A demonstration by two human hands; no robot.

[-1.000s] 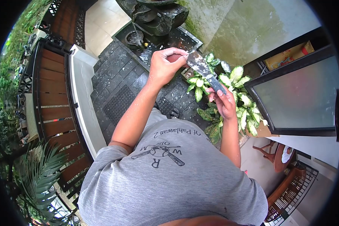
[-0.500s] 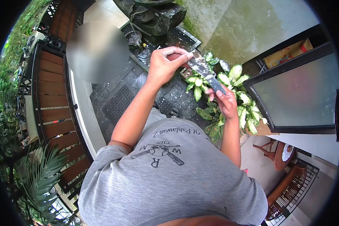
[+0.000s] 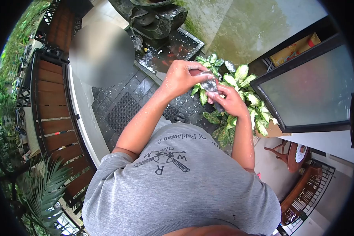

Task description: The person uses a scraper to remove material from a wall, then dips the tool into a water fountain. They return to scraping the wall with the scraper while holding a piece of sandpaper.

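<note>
A putty knife [image 3: 210, 85] with a blade smeared in white and a dark handle is held up in front of my chest, seen at a steep angle. My left hand [image 3: 181, 79] pinches the blade's far end between thumb and fingers. White specks dot its skin and forearm. Around the handle, the fingers of my right hand [image 3: 231, 103] are closed. Both hands are close together, and part of the knife is hidden behind the fingers.
A pond [image 3: 171, 53] with orange fish and a dark stone fountain [image 3: 157, 19] lies ahead. Leafy potted plants [image 3: 242, 80] stand beside my right hand. An open framed window [image 3: 306, 86] is on the right, a slatted wooden gate [image 3: 53, 102] on the left. Dark tiles bear a textured mat [image 3: 126, 114].
The knife has turned so its blade looks foreshortened. My left hand has moved slightly right and down, and my right hand has come closer to it.
</note>
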